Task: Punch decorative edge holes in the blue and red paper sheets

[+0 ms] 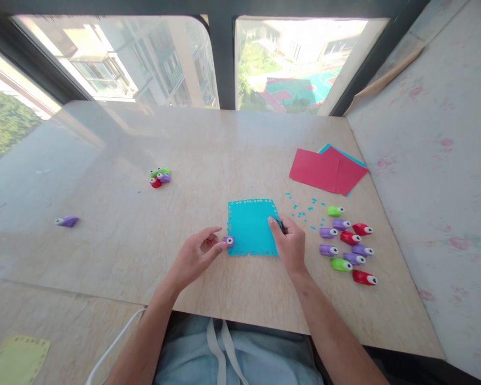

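Observation:
A bright blue sheet of paper (pixel 253 227) lies in front of me, with small shapes punched along its edges. At its left edge is a purple paper punch (pixel 229 241) with a star on its white round end. My left hand (pixel 196 251) has its thumb against this punch and its fingers curved close by, partly hidden. Holding the sheet by its right edge is my right hand (pixel 291 243), thumb on top and fingers curled at the side. A small dark patch shows between that thumb and the fingers; I cannot make out what it is.
Several punches (pixel 350 238) stand at the right, beside blue paper bits (pixel 300 214). Red sheets (pixel 316 168) lie behind them. A punch cluster (pixel 159 176) and a lone purple punch (pixel 68 221) are at left. A yellow punched sheet (pixel 18 359) and white cable (pixel 114 345) are nearer.

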Demonstrator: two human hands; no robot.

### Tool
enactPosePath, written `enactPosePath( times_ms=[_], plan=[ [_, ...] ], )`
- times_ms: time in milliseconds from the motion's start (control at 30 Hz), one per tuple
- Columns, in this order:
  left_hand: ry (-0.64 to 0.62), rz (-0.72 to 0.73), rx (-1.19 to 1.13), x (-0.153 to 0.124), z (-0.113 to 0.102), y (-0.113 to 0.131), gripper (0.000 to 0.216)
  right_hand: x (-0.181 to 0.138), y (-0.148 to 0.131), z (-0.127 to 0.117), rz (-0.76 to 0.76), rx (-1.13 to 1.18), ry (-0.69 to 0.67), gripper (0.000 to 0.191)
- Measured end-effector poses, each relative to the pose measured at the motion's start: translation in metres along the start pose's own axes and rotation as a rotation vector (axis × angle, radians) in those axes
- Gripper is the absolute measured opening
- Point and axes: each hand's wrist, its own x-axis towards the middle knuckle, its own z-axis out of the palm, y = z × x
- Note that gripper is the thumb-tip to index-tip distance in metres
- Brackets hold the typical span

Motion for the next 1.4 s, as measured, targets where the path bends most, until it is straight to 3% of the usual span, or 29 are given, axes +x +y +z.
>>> enactPosePath(
  times_ms=[200,333,400,533,833,1400],
  plan=[
    [0.094,-0.233,0.04,-0.001,0.002,0.021,0.054,0.0,0.0,0.0,-0.008,-0.008,-0.006,0.036],
    [-0.218,-0.497,-0.097,0.014,0.005,0.022,0.069,0.0,0.001,0.0,-0.015,-0.028,0.006,0.037],
    [-0.304,-0.573,-0.075,0.022,0.005,0.021,0.072,-0.001,0.002,0.0,-0.015,-0.035,0.006,0.037],
    [-0.343,-0.564,0.028,0.029,0.002,0.018,0.069,0.0,0.002,0.0,-0.02,-0.036,-0.002,0.037],
    [-0.432,-0.588,0.019,0.035,-0.001,0.02,0.068,0.0,0.002,-0.001,0.0,-0.031,0.001,0.037],
    [-0.432,-0.562,-0.012,0.033,-0.002,0.014,0.068,0.0,0.001,-0.001,0.014,-0.006,0.019,0.036]
  ],
)
